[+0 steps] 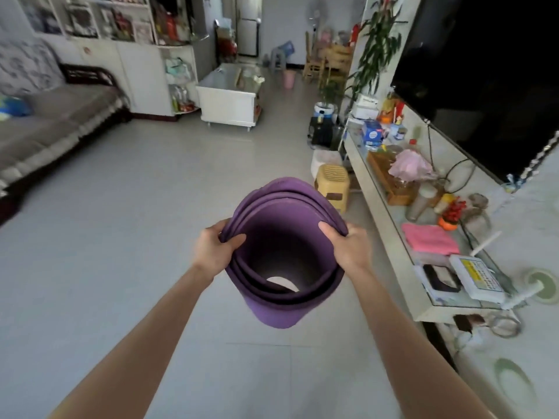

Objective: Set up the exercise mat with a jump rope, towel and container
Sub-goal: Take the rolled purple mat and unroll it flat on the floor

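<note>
Mat (281, 234), purple and rolled into a loose tube, was held upright over the pale tiled floor (136, 222), in front of the person near the middle of the room; whether its lower end touched the floor could not be told. Its upper mouth gaped, showing the coiled layers and, through the far end, a light patch. Left hand (216, 247) gripped the rim on the left side, thumb hooked inside the roll. Right hand (348, 246) gripped the opposite rim likewise, thumb pressed over the inner layers. Both arms were bare and stretched forward. To the person's right ran a long counter (393, 261) below a dark TV (484, 71); a folded pink cloth (431, 238) lay on it among boxes and jars. Yellow stool (332, 186) stood on the floor just beyond the mat, beside the counter. Sofa (60, 122) lined the left wall, well apart from the mat
</note>
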Demonstrator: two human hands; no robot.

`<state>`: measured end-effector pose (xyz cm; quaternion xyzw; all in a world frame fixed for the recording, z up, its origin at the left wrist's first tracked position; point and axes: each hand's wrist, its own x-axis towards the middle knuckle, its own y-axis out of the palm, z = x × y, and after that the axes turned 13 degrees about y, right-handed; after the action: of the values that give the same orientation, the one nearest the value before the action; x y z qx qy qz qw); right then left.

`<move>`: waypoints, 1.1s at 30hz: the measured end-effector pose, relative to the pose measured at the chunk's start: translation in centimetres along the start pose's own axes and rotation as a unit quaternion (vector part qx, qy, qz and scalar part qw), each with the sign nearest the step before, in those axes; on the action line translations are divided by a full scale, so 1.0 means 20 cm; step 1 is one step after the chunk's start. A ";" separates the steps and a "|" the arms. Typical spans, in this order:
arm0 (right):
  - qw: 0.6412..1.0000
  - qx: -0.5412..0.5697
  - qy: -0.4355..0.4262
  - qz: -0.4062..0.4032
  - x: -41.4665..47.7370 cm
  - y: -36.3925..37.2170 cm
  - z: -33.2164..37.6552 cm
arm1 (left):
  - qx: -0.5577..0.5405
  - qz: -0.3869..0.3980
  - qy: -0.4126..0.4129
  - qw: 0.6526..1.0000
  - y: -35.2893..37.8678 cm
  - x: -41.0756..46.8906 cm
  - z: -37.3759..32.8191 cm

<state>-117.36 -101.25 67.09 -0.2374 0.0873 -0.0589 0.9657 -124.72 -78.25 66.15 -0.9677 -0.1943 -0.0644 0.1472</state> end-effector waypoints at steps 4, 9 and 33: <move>0.998 0.035 -0.010 0.046 0.06 0.53 0.24 | 0.023 -0.046 -0.005 0.999 -0.44 0.22 0.17; 0.994 0.019 -0.028 0.102 0.14 1.15 0.53 | 0.033 -0.105 -0.031 0.993 -0.93 0.46 0.40; 0.987 -0.044 0.019 0.151 1.24 3.38 1.56 | 0.089 -0.123 -0.129 0.980 -2.26 2.45 1.41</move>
<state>-82.19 -31.67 59.08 -0.2630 0.1425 0.0868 0.9503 -95.72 -12.17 60.08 -0.9197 -0.3339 0.0608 0.1974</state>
